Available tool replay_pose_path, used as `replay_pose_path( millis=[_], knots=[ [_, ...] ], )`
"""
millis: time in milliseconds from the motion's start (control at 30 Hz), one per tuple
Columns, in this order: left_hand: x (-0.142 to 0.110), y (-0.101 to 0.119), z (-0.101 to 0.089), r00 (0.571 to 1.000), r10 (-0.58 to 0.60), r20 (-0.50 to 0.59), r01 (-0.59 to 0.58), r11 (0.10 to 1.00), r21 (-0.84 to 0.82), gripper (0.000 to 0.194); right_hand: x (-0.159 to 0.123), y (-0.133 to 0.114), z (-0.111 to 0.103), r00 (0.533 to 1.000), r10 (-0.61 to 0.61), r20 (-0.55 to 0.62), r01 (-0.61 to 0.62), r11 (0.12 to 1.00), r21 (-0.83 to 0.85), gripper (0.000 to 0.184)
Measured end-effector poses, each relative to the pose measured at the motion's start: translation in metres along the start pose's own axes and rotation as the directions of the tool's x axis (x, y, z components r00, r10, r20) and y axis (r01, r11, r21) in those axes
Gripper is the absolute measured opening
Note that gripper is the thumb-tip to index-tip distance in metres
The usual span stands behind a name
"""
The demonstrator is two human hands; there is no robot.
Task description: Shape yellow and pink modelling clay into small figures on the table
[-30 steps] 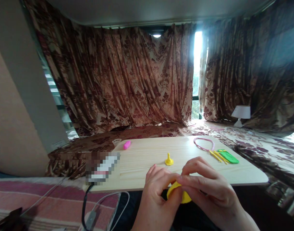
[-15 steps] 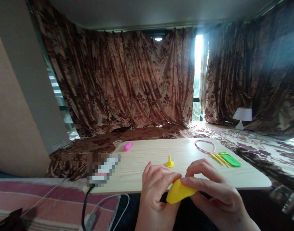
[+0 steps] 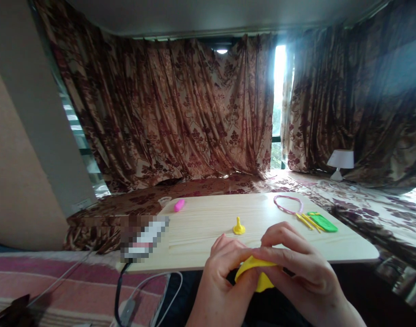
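Between both hands is a flattened piece of yellow modelling clay, held just in front of the table's near edge. My left hand pinches its left side, thumb over the near face. From the right, my right hand grips the other side with thumb and fingers. The fingers hide part of the clay. Beyond the hands, a small yellow clay piece with an upright stem on a round base stands on the table. Farther right lie a green clay slab and thin yellow clay strips.
The pale wooden table carries a pink clay lump at its far left and a pink twisted loop at its far right. A blurred-out object with a black cable lies on the left edge. A white lamp stands behind.
The yellow clay has tilted and now bends around my thumbs, with both thumbs pressed on its near side. My hands have drawn slightly closer together. The view has shifted a little.
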State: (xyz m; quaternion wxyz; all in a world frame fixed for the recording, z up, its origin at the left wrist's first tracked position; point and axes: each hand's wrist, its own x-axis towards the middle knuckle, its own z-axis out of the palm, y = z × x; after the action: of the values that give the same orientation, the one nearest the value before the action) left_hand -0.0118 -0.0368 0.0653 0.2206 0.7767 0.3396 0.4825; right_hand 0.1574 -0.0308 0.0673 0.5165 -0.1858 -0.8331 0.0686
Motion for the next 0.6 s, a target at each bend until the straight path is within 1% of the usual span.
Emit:
replay_pose_path(
  millis=[200,333,400,500,600],
  knots=[
    [0.001,0.000,0.003,1.000,-0.022,-0.004,0.022,1.000,-0.014,0.016,-0.001,0.000,0.001,1.000,0.027,0.014,-0.027,0.999,0.021,0.041],
    [-0.001,-0.007,0.006,0.992,-0.082,-0.093,0.079,0.996,-0.037,0.014,-0.003,0.001,0.001,0.995,0.089,-0.038,-0.088,0.996,0.012,0.046],
    [-0.003,-0.012,0.006,0.984,-0.135,-0.118,0.134,0.991,-0.024,0.016,-0.003,0.001,0.002,0.990,0.121,-0.078,-0.122,0.992,-0.012,0.040],
    [-0.007,-0.016,0.005,0.975,-0.203,-0.094,0.206,0.978,0.019,0.024,-0.002,0.002,0.004,0.983,0.145,-0.115,-0.151,0.988,-0.041,0.023],
    [-0.007,-0.014,0.004,0.977,-0.206,-0.062,0.209,0.977,0.045,0.026,-0.001,0.002,0.006,0.976,0.168,-0.140,-0.175,0.984,-0.041,0.021]
  ],
)
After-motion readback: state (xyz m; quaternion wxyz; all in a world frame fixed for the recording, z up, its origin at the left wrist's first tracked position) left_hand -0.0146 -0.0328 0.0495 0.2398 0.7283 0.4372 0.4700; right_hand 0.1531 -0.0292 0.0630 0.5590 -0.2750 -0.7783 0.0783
